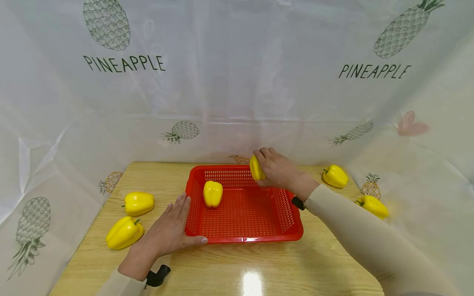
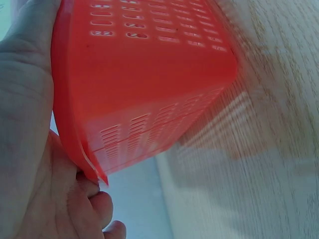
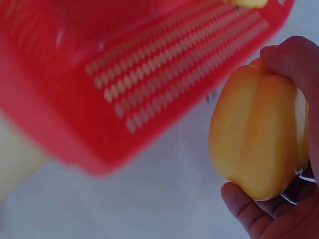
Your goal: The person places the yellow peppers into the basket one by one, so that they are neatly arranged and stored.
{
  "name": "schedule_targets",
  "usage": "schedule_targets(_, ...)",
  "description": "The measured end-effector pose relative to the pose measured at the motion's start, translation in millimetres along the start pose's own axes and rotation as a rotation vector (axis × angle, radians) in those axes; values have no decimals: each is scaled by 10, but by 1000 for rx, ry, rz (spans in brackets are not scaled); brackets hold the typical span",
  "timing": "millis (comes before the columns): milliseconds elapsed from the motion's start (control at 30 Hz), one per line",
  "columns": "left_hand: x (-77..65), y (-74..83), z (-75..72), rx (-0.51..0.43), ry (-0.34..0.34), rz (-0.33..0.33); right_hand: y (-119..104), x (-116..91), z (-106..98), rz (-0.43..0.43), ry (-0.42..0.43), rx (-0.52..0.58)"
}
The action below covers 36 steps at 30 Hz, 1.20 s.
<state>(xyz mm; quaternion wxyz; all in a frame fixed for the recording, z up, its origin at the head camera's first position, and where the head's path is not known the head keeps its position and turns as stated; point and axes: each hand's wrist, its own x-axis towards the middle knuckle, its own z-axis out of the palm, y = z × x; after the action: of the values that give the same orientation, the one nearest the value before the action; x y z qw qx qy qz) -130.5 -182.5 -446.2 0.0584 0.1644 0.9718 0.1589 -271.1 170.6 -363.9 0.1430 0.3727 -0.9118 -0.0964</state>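
A red plastic basket (image 1: 240,239) with slotted walls stands on the wooden table. One yellow bell pepper (image 1: 212,194) lies inside it, toward the left. My right hand (image 1: 275,168) holds another yellow bell pepper (image 3: 254,132) above the basket's back rim, thumb on one end and fingers on the other. At the basket's front left corner, my left hand (image 1: 168,228) rests with fairly straight fingers along the left rim and its thumb on the front rim. The left wrist view shows the basket's outer wall (image 2: 149,74) beside that hand.
On the left of the table lie two yellow bell peppers, one farther back (image 1: 139,203) and one nearer (image 1: 125,233). Two more lie on the right, one near the back edge (image 1: 335,176) and one beside my right sleeve (image 1: 373,206). A pineapple-print sheet (image 1: 237,90) hangs around the table.
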Motion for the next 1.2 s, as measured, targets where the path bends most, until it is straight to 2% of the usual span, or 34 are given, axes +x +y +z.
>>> schedule_targets(100, 12, -2, 6, -4, -5, -2, -146, 86, 109, -13, -27, 2)
schedule_targets(333, 28, -4, 14, -1, -16, -16, -395, 172, 397, 22, -129, 109)
schedule_targets(600, 38, -12, 29, 2, -8, -14, -539, 229, 709, 34, -230, 88)
schedule_targets(933, 44, -25, 67, 25, 1, -17, -635, 252, 897, -8, -254, 8)
schedule_targets(1200, 28, -26, 71, 7, 7, -19, -686, 274, 992, -19, -210, 2)
